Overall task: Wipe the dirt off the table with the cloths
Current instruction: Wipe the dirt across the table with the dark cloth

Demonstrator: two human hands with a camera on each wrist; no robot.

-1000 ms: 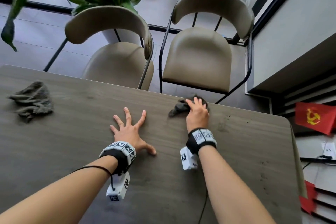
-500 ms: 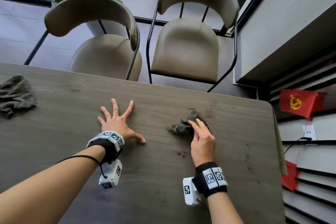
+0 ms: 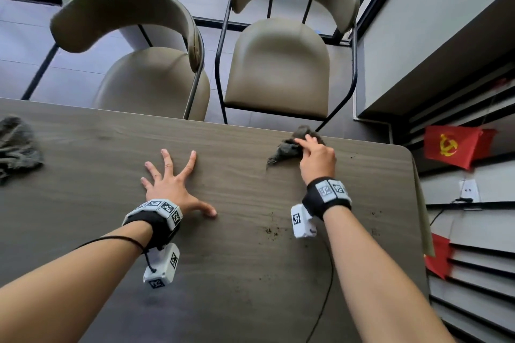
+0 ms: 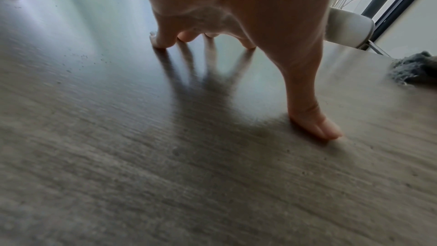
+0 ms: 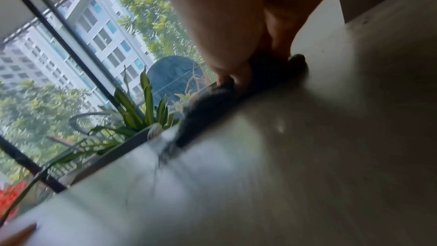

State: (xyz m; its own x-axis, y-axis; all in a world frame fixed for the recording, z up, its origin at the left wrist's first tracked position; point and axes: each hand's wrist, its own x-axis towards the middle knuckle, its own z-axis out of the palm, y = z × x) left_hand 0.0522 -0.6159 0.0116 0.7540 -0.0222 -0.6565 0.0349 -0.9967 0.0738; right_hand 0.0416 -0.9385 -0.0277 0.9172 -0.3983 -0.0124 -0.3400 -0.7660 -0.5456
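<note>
crumpled grey cloth (image 3: 289,147) moved to far edge | right hand (image 3: 317,160) pressing it

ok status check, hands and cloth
Left hand splayed on table. Right hand presses cloth at far edge. Dirt specks remain. Second cloth idle.

Daylight is admitted through the glazed wall behind the chairs, and the grey-brown wood-grain tabletop (image 3: 245,273) is evenly lit in the head view, with straight lines bowed at the edges. In the left wrist view, a pale sheen is spread across the tabletop and a soft shadow is cast under the left hand (image 4: 236,16). The right wrist view is heavily smeared by motion blur.
</note>
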